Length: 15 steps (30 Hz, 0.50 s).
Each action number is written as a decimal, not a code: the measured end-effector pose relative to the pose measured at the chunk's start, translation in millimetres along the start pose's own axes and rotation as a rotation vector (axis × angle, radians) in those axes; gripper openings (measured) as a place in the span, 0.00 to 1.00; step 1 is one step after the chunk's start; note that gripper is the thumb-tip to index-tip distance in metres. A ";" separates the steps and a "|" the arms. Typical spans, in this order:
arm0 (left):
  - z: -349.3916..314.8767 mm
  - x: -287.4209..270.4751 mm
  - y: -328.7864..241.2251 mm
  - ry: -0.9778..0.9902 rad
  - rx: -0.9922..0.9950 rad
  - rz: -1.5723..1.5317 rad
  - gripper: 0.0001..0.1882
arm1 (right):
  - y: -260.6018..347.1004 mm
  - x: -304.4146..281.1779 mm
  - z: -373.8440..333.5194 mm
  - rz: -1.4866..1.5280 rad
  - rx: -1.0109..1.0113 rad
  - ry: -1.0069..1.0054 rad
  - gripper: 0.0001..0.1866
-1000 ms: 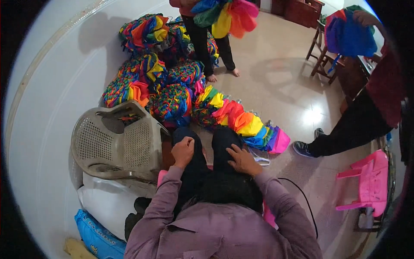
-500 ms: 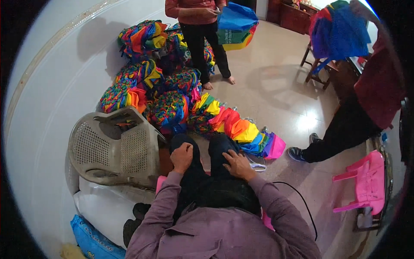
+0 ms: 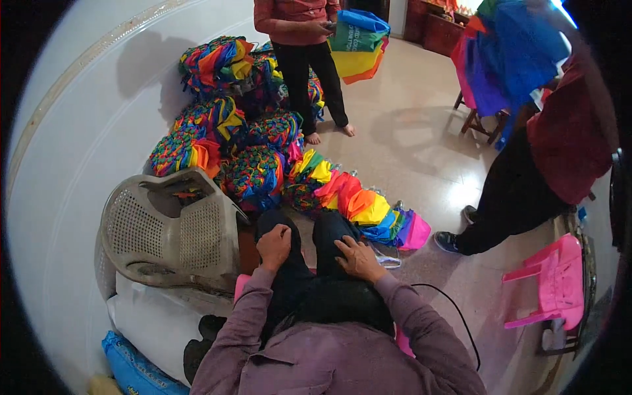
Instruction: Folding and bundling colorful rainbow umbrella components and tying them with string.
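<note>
My left hand rests on my left thigh, its fingers curled into a loose fist with nothing seen in it. Against my right thigh lies my right hand, fingers spread and holding nothing. Just beyond my knees, a row of folded rainbow umbrellas lies on the floor with metal tips showing. Bundles of more folded umbrellas are heaped further off to the left. A standing person holds a partly gathered rainbow umbrella. At the right, another person handles a large rainbow umbrella, whose grip is hidden.
A beige plastic armchair lies tipped at my left, near a white sack and a blue bag. A small pink chair stands at the right. A black cable curves across the floor beside me.
The standing person's umbrella has turned, showing more of its green panel. At the right, the other person and their umbrella have shifted leftward. My hands keep their places on my thighs.
</note>
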<state>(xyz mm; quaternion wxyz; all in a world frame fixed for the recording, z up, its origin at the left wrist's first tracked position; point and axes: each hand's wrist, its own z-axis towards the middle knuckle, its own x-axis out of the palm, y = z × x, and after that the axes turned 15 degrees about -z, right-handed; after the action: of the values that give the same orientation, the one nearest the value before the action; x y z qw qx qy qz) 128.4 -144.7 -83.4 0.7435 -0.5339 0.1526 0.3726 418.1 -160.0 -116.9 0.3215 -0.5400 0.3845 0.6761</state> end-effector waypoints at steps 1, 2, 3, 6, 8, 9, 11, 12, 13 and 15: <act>0.3 -0.3 -0.5 -0.001 0.000 -0.001 0.11 | -0.5 0.3 -0.2 -0.002 -0.001 0.000 0.31; 0.8 -0.5 -1.1 0.005 0.002 -0.022 0.11 | -1.0 0.6 -0.6 0.004 0.001 0.001 0.31; 1.4 -0.6 -1.5 0.012 0.004 -0.042 0.11 | -1.4 1.0 -1.0 0.009 0.003 0.003 0.31; 1.1 -1.9 1.0 0.025 -0.010 -0.059 0.11 | 1.6 -2.4 -0.2 0.003 -0.001 0.012 0.31; 0.5 -3.0 3.0 0.045 -0.040 -0.052 0.11 | 4.1 -4.1 0.4 -0.019 -0.007 0.028 0.31; 0.1 -2.8 3.8 0.044 -0.041 -0.054 0.11 | 3.7 -1.9 0.6 -0.020 -0.007 0.028 0.31; -1.1 -2.7 5.4 0.009 0.011 -0.063 0.10 | 3.0 3.7 2.6 -0.013 -0.007 0.021 0.31; -1.5 -2.4 6.1 -0.009 0.037 -0.068 0.10 | 2.5 6.3 3.0 -0.009 -0.007 0.017 0.31; -1.7 -2.0 6.7 -0.009 0.037 -0.070 0.10 | 1.8 8.6 2.6 -0.011 -0.006 0.018 0.31; -1.5 -2.3 6.7 -0.015 0.048 -0.047 0.10 | 2.6 10.4 2.2 -0.011 -0.009 0.002 0.32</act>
<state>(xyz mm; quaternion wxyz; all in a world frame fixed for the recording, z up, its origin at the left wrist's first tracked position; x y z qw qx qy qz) 122.3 -145.9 -87.1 0.7658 -0.5167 0.1434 0.3550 412.6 -159.1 -126.3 0.3221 -0.5443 0.3788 0.6756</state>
